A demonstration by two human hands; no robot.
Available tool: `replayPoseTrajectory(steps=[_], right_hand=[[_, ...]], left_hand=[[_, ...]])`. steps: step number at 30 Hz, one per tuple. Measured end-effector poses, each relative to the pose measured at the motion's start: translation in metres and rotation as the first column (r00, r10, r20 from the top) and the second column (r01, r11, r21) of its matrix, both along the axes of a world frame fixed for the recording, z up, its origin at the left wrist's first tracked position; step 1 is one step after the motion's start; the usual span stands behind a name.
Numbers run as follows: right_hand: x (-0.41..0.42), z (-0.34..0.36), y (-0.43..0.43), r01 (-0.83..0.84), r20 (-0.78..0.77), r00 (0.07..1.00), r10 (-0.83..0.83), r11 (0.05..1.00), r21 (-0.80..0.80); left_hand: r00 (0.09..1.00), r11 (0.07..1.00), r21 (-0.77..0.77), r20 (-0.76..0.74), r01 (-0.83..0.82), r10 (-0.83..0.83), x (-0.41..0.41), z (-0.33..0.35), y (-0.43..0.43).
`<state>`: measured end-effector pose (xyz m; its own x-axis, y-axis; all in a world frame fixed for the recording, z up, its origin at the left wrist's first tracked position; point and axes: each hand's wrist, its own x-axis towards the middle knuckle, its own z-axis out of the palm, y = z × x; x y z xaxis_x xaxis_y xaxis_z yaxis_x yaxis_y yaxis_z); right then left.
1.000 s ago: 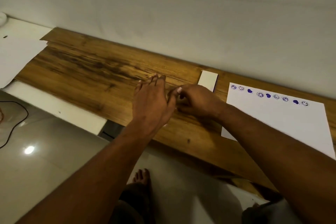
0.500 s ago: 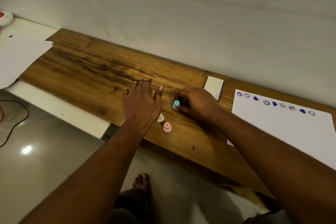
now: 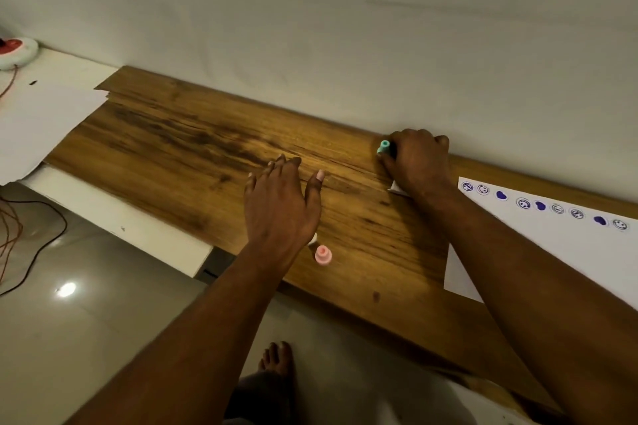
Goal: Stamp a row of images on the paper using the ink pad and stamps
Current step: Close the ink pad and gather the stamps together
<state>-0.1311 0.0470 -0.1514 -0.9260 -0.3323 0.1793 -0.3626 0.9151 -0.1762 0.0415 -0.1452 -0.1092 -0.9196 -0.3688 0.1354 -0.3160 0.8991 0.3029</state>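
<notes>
The paper (image 3: 552, 252) lies at the right end of the wooden counter (image 3: 193, 148), and a row of nine purple prints (image 3: 540, 206) already runs along its far edge, smiley faces mixed with solid blobs, so much of the row looks done. The row ends close to the picture's right edge, and how much paper lies beyond it cannot be seen. The right hand (image 3: 419, 160) is curled round a teal stamp (image 3: 383, 147) near the wall, just left of the paper. A small white corner (image 3: 397, 188) peeks out beneath that hand; it is probably the ink pad, which would put this moment at inking the stamp before another print. The left hand (image 3: 279, 207) hovers over the middle of the counter with its fingers straight and spread, holding nothing. A pink stamp (image 3: 323, 255) stands upright by the counter's near edge, just beside the left wrist, and a whitish stamp (image 3: 312, 238) next to it is mostly hidden by the hand. What seems left is carrying the teal stamp to the paper and pressing it down.
</notes>
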Motion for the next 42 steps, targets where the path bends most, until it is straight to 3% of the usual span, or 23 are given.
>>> replayPoseTrajectory(steps=[5, 14, 20, 22, 24, 26, 28, 36, 42], right_hand=[[-0.002, -0.001, 0.001, 0.002, 0.015, 1.0, -0.002, 1.0, -0.006], [-0.004, 0.004, 0.008, 0.006, 0.121, 0.992, 0.015, 0.985, -0.172], [0.017, 0.039, 0.003, -0.247, -0.043, 0.969, 0.245, 0.926, -0.286], [0.033, 0.055, -0.003, -0.404, 0.033, 0.901, 0.432, 0.865, -0.297], [0.05, 0.065, -0.013, -0.51, 0.276, 0.758, 0.59, 0.802, -0.312], [0.066, 0.062, -0.021, -0.571, 0.471, 0.605, 0.642, 0.762, -0.305], [0.078, 0.053, -0.024, -0.614, 0.499, 0.561, 0.66, 0.737, -0.284], [0.108, 0.034, -0.035, -0.676, 0.424, 0.609, 0.67, 0.719, -0.165], [0.097, 0.035, -0.031, -0.647, 0.464, 0.633, 0.619, 0.753, -0.122]], left_hand=[[1.0, 1.0, 0.01, -0.003, 0.011, -0.011, -0.001, -0.001, 0.003], [1.0, 1.0, -0.006, 0.007, 0.017, -0.017, -0.001, 0.003, 0.006], [1.0, 1.0, -0.016, -0.015, 0.015, -0.015, 0.002, 0.01, 0.005], [1.0, 1.0, -0.013, -0.025, 0.002, -0.003, 0.003, 0.013, 0.001], [0.999, 1.0, -0.009, -0.034, -0.012, 0.012, 0.006, 0.016, -0.006], [0.999, 0.999, -0.017, -0.038, -0.027, 0.027, 0.009, 0.016, -0.012], [0.999, 0.999, -0.024, -0.031, -0.039, 0.038, 0.011, 0.014, -0.017], [0.999, 0.999, -0.017, -0.007, -0.035, 0.035, 0.009, 0.014, -0.017], [1.0, 0.999, -0.025, -0.006, -0.03, 0.029, 0.006, 0.013, -0.011]])
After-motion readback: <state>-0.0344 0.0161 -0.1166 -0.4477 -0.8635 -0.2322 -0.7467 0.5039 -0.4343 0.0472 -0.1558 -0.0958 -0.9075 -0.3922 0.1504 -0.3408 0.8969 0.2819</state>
